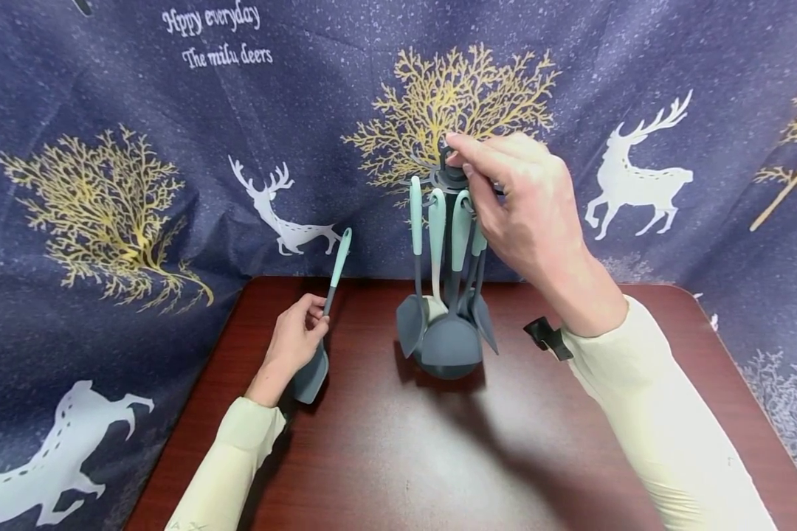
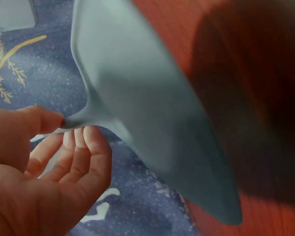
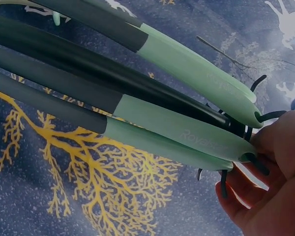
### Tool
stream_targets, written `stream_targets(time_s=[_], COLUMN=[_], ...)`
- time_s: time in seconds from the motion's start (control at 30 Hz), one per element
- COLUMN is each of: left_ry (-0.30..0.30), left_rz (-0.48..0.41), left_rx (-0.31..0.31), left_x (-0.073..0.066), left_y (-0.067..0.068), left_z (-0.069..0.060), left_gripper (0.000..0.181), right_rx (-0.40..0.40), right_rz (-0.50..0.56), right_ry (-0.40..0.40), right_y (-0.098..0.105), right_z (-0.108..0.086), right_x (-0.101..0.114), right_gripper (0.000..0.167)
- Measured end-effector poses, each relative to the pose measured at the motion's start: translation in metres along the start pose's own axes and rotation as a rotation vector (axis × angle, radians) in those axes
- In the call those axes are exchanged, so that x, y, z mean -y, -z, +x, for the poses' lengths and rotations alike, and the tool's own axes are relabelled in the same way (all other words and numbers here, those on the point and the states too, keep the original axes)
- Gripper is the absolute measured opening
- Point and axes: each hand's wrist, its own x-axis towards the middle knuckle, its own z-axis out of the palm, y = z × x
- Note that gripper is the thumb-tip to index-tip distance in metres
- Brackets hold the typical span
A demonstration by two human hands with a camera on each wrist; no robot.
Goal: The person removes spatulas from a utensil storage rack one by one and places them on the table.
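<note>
In the head view my left hand (image 1: 294,338) pinches a spatula (image 1: 311,376) by its dark grey shaft, mint handle (image 1: 341,258) pointing up. The left wrist view shows thumb and fingers at the neck of its broad grey blade (image 2: 137,98). My right hand (image 1: 531,203) grips the top of a dark utensil rack (image 1: 448,177), which stands on the table. Several mint-handled utensils hang from its hooks, including a broad, rounded grey head (image 1: 452,343) in front. Up close in the right wrist view, hooks pass through handle (image 3: 187,132) ends beside the fingers.
The reddish-brown table (image 1: 398,457) reaches back to a dark blue cloth (image 1: 345,96) printed with white deer and yellow trees. A black strap piece (image 1: 547,339) sticks out at the right sleeve's cuff.
</note>
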Motion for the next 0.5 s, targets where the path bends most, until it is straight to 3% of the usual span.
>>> stream_targets(time_s=[0.5], left_ry=[0.093], left_rz=[0.089], left_rx=[0.037], left_x=[0.027], left_y=[0.020], left_z=[-0.015], left_gripper=[0.026], right_rx=[-0.014], right_rz=[0.020], right_ry=[0.002], right_y=[-0.001], right_z=[0.000], right_x=[-0.002], right_gripper=[0.031])
